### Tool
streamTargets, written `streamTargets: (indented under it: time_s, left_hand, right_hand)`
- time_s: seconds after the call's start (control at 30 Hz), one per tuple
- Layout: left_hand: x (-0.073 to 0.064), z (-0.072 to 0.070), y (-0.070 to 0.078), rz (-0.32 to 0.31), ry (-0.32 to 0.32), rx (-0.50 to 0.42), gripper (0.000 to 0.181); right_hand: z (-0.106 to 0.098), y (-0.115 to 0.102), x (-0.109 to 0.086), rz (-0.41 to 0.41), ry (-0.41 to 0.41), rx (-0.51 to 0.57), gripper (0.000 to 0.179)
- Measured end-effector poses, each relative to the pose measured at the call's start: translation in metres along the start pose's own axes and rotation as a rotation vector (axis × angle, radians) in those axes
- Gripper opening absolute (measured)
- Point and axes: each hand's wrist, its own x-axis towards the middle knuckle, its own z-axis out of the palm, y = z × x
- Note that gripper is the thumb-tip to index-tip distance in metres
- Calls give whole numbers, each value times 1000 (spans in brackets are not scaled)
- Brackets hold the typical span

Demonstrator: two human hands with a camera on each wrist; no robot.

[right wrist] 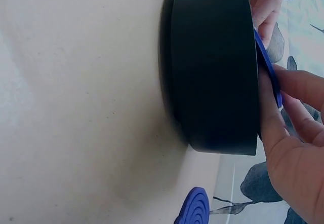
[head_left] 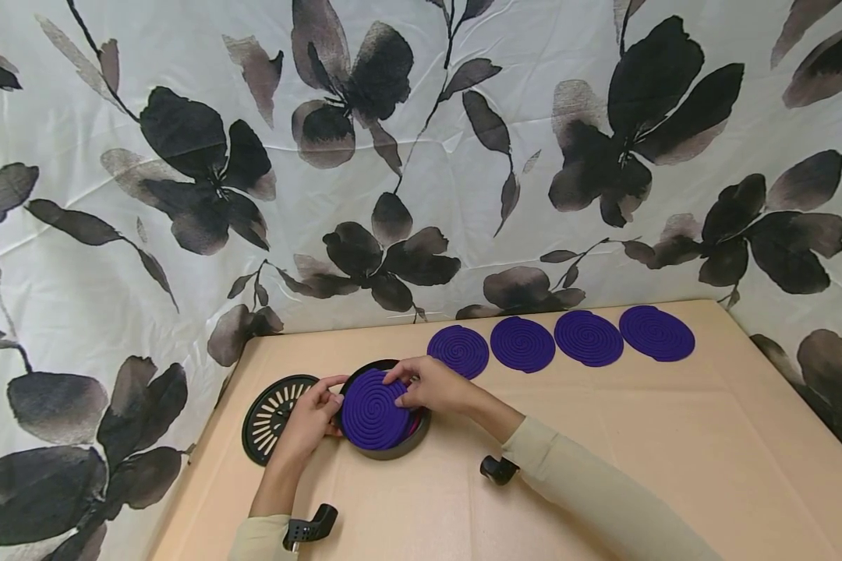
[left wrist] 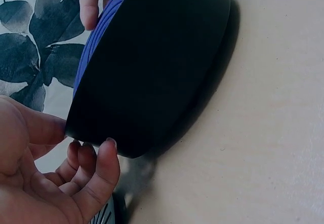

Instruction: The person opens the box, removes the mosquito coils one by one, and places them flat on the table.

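A purple mosquito coil (head_left: 373, 413), a flat double spiral, lies tilted across the mouth of a round black tin (head_left: 403, 450). My right hand (head_left: 431, 387) pinches the coil's right edge between thumb and fingers. In the right wrist view, one finger of it reaches inside the tin's rim, behind the coil (right wrist: 268, 67). With thumb and fingertips my left hand (head_left: 310, 421) grips the tin's left rim; the left wrist view shows the tin's dark wall (left wrist: 152, 72) close by. A sliver of magenta shows inside the tin, but most of the interior is hidden.
A black slotted round lid (head_left: 258, 425) lies left of the tin, partly behind the left hand. Several more purple coils (head_left: 522, 344) lie in a row along the table's back edge. Behind the tan table (head_left: 603, 460) hangs a floral cloth (head_left: 505, 257).
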Motion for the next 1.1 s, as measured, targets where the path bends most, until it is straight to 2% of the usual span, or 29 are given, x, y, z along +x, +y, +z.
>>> streamTargets:
  time_s: [0.37, 0.57, 0.77, 1.1]
  left_hand:
    - [-9, 1, 1, 34, -8, 10, 37]
    - [-14, 1, 0, 53, -16, 12, 37]
    - [-15, 0, 1, 63, 5, 47, 36]
    - [-18, -1, 0, 52, 8, 53, 36]
  right_hand:
    - [-5, 6, -12, 46, 76, 161, 34]
    - [-16, 5, -22, 37, 119, 187, 35]
    - [-30, 4, -31, 23, 141, 192, 37]
    - [-51, 4, -51, 16, 131, 205, 39]
